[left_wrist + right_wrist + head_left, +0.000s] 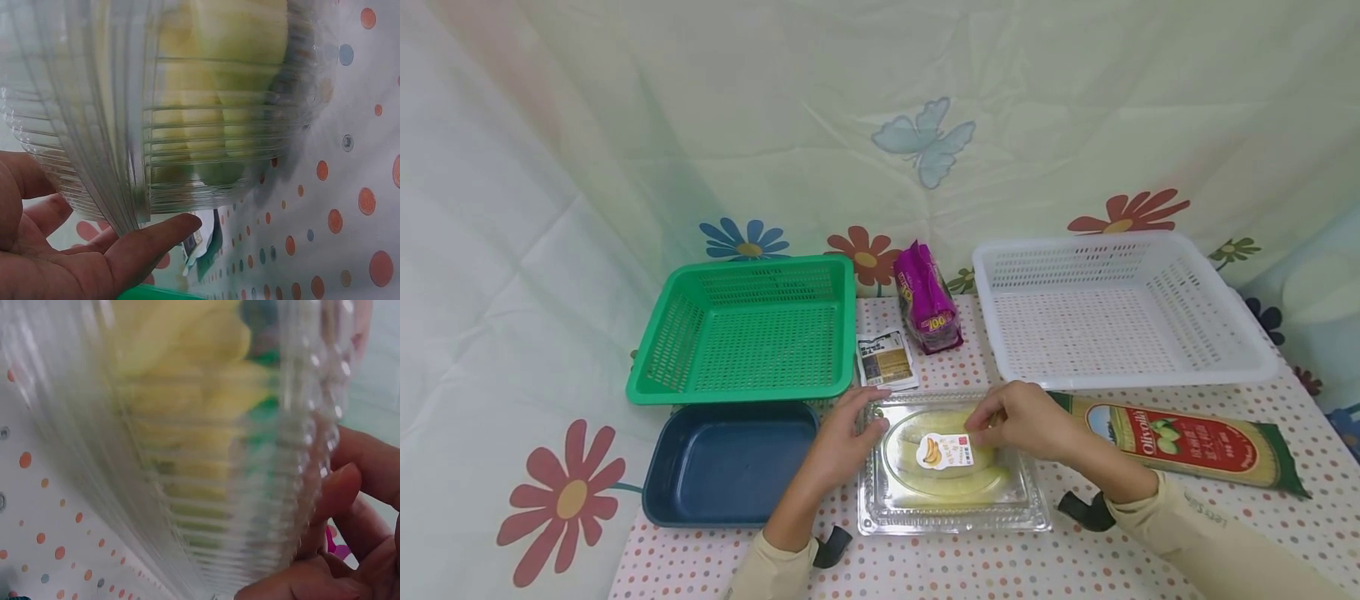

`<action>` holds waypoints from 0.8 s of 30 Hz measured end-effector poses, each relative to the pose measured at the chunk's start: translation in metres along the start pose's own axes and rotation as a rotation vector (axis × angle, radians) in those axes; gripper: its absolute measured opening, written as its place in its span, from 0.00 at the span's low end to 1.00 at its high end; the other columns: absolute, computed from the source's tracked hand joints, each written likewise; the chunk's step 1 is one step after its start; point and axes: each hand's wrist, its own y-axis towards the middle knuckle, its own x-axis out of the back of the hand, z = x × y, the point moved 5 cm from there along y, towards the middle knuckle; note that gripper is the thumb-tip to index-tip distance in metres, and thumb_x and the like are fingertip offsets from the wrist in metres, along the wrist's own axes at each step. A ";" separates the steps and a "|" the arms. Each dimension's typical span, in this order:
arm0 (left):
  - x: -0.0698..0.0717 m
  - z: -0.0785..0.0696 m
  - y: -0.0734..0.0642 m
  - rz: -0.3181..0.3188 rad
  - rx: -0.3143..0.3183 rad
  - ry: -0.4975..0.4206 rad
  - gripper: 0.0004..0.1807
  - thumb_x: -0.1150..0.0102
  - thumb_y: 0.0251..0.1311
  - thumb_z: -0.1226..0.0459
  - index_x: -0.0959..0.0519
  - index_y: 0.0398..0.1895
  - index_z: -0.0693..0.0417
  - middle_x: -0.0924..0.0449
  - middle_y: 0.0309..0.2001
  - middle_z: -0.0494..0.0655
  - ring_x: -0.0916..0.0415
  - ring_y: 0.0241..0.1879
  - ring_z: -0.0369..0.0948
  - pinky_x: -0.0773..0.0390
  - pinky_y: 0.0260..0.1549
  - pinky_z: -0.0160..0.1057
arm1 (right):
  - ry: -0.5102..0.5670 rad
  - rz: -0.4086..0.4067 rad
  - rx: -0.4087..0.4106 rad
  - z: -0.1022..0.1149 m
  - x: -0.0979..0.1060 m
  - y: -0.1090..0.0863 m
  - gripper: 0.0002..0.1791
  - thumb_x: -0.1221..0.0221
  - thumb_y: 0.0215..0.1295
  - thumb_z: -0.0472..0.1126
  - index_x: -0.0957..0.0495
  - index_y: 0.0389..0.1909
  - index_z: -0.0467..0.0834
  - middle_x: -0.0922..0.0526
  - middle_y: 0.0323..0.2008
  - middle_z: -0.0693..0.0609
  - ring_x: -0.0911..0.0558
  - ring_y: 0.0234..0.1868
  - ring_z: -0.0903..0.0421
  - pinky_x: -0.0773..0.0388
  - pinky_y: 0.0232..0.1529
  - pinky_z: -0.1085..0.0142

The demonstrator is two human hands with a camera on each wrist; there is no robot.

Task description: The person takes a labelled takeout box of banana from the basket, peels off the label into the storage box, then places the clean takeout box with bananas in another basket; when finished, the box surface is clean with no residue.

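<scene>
A clear plastic clamshell box point(955, 522) lies flat on the table in front of me, with yellow-green bananas point(240, 44) inside. On its lid is a white label point(944, 452) with a banana picture. My left hand point(838, 446) holds the box's left edge near the back corner, thumb on the lid; in the left wrist view its fingers lie around the rim. Bent over the lid, my right hand point(1026, 421) touches the label's right end with thumb and fingers close together. Whether they pinch it is hidden. The right wrist view is blurred.
A green basket point(741, 392) stands back left, a dark blue tub point(658, 483) before it. A white basket point(1120, 382) stands back right. Between them are a purple bag point(923, 287) and a small sachet point(886, 364). A spaghetti pack point(1195, 442) lies right, partly behind my right forearm.
</scene>
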 end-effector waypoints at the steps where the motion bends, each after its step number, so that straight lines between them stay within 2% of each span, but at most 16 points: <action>1: 0.000 0.000 0.000 -0.001 0.000 0.001 0.22 0.42 0.72 0.64 0.24 0.67 0.52 0.32 0.71 0.60 0.36 0.72 0.60 0.37 0.69 0.68 | -0.006 -0.002 0.004 0.000 0.000 0.000 0.04 0.26 0.54 0.39 0.09 0.31 0.49 0.14 0.34 0.57 0.22 0.36 0.59 0.23 0.32 0.69; 7: -0.001 0.001 0.001 -0.004 -0.008 0.009 0.22 0.42 0.71 0.64 0.24 0.67 0.52 0.31 0.71 0.60 0.35 0.72 0.60 0.36 0.68 0.67 | -0.064 0.007 0.048 0.001 -0.004 0.002 0.06 0.24 0.51 0.40 0.08 0.29 0.53 0.13 0.32 0.61 0.20 0.36 0.62 0.23 0.33 0.70; 15: -0.001 0.002 0.001 -0.004 -0.001 0.014 0.22 0.41 0.70 0.65 0.24 0.67 0.52 0.31 0.71 0.60 0.34 0.71 0.60 0.35 0.69 0.67 | -0.061 0.024 0.048 0.000 -0.004 0.003 0.04 0.24 0.50 0.41 0.09 0.25 0.54 0.14 0.30 0.62 0.23 0.33 0.63 0.24 0.31 0.70; 24: -0.001 0.002 0.001 -0.003 0.006 0.018 0.22 0.42 0.71 0.64 0.24 0.67 0.52 0.32 0.72 0.60 0.36 0.72 0.60 0.36 0.69 0.68 | -0.016 0.018 0.080 -0.002 -0.001 0.001 0.07 0.23 0.51 0.43 0.08 0.32 0.52 0.14 0.32 0.61 0.22 0.35 0.64 0.23 0.32 0.70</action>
